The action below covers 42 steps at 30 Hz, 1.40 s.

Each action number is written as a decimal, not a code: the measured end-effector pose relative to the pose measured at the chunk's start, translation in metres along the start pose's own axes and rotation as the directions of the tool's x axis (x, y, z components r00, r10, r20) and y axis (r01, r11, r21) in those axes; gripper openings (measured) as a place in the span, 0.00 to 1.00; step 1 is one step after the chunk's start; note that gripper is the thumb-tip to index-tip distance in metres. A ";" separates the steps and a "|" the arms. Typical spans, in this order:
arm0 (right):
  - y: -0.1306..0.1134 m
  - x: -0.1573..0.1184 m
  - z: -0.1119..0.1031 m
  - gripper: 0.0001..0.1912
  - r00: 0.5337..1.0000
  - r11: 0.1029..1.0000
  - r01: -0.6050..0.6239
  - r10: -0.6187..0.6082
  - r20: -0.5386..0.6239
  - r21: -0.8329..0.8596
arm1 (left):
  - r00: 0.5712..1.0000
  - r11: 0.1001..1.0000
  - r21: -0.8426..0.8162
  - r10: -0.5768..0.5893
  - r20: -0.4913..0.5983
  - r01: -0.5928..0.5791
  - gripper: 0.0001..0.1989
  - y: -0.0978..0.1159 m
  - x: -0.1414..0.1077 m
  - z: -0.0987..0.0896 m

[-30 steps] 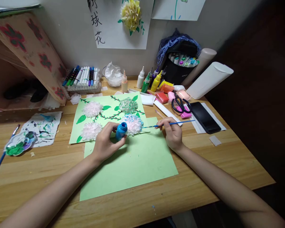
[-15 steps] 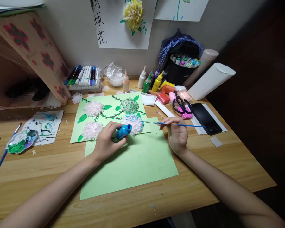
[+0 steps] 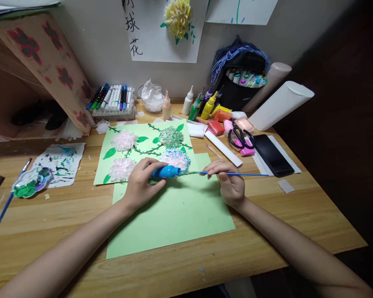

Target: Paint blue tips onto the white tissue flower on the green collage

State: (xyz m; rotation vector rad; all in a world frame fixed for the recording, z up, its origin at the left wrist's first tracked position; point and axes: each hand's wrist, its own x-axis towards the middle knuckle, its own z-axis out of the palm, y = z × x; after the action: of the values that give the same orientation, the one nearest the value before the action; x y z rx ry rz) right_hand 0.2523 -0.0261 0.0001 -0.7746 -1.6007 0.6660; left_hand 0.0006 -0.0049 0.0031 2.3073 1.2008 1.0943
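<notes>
My left hand is wrapped round a blue paint bottle, which lies tipped with its open mouth toward the right. A thin blue paintbrush is pinched in my right hand. Its tip is at the bottle's mouth; whether the bristles are inside I cannot tell. Just behind the bottle is a ruffled paper flower, pinkish white with blue on its upper petals. It sits on a light green sheet with a green-tinted flower, two pale flowers and painted leaves. Under my hands lies a second green sheet.
At left are a paint palette, another brush and a stained tissue. Along the back stand a marker rack, a bowl and paint bottles. Scissors and a phone lie at right.
The brush tip has moved from the blue-edged flower down to the bottle's mouth. My left hand has tipped the bottle further over toward the right.
</notes>
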 end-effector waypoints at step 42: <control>0.017 0.007 -0.006 0.15 0.938 0.953 -0.300 0.302 -0.171 0.038 | 0.998 1.000 -0.007 -0.005 -0.057 0.004 0.15 0.000 0.001 0.001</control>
State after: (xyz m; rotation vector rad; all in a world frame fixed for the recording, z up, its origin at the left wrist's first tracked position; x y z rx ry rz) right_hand 0.2591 -0.0097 -0.0077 -1.0543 -1.3290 0.8011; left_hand 0.0020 -0.0036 0.0029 2.2812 1.2202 1.1682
